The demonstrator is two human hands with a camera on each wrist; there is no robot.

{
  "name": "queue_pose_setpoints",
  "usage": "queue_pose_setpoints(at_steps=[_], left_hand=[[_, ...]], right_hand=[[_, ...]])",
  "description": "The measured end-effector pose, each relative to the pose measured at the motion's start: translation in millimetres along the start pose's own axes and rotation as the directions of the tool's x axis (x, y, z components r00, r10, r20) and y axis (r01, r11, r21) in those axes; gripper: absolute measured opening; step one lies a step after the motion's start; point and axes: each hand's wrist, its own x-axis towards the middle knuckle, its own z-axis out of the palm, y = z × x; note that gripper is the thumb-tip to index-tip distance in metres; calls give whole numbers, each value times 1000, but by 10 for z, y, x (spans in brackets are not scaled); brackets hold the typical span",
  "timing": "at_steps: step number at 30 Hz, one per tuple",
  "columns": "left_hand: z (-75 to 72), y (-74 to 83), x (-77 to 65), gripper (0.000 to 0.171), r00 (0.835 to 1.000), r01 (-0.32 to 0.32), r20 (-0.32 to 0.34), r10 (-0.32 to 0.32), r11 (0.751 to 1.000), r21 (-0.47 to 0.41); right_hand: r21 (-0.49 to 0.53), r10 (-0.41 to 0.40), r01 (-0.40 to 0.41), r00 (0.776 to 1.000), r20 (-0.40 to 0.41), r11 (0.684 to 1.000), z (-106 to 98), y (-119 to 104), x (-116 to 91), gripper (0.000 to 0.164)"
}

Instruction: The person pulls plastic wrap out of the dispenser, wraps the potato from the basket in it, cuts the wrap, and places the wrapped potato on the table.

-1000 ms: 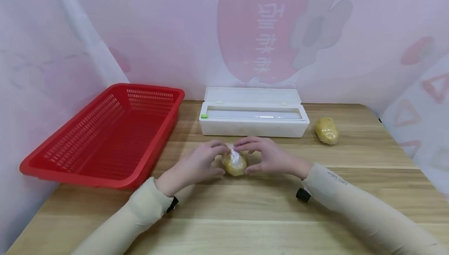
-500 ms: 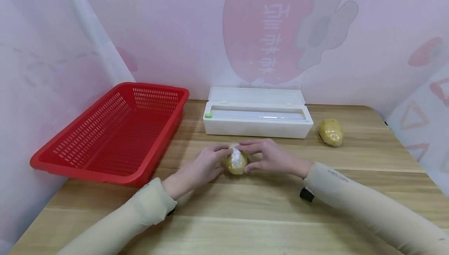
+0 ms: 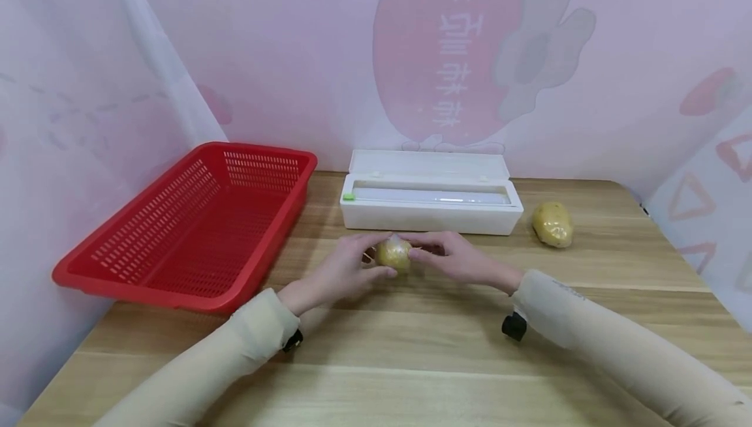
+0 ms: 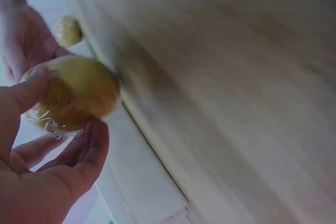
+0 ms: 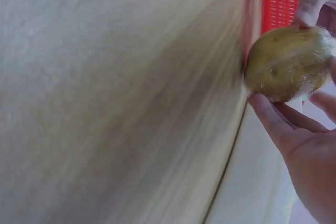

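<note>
A potato (image 3: 392,254) wrapped in clear cling film is between my two hands, in front of the white box. My left hand (image 3: 343,267) grips its left side, thumb across the near face and fingers behind. In the left wrist view the film bunches and shines at one end of the potato (image 4: 73,93). My right hand (image 3: 461,258) holds the right side, thumb against the skin and fingers bent round the far side. In the right wrist view film wrinkles show over the potato (image 5: 289,64), with the right thumb (image 5: 262,109) at its edge.
A white cling film box (image 3: 431,217) stands behind the hands, lid raised, roll inside, with a green slider at its left. Another film-wrapped potato (image 3: 552,224) lies right of it. A red plastic basket (image 3: 258,260) stands at the left on the wooden table (image 3: 411,362).
The potato has been turned and has shifted slightly away from the body. My left thumb has come round onto its near face, and the right fingers have drawn closer around it.
</note>
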Motion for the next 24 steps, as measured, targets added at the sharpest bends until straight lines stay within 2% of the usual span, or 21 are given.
queue_pose_setpoints(at_steps=[4,10,17,24], left_hand=[[-49,51,52,38,997,75,40,-73,995,-68],[-82,131,101,34,989,137,70,-130,985,-104],[-93,182,121,42,974,221,96,-205,954,-203],[-65,209,166,42,965,260,107,-241,935,-243]], right_hand=[[-2,41,-41,999,22,999,-29,-58,-14,50],[45,60,-60,998,0,997,-32,-94,-36,44],[195,188,-175,981,-47,965,-52,-97,-96,41],[240,220,-199,974,-62,950,-81,-105,-122,34]])
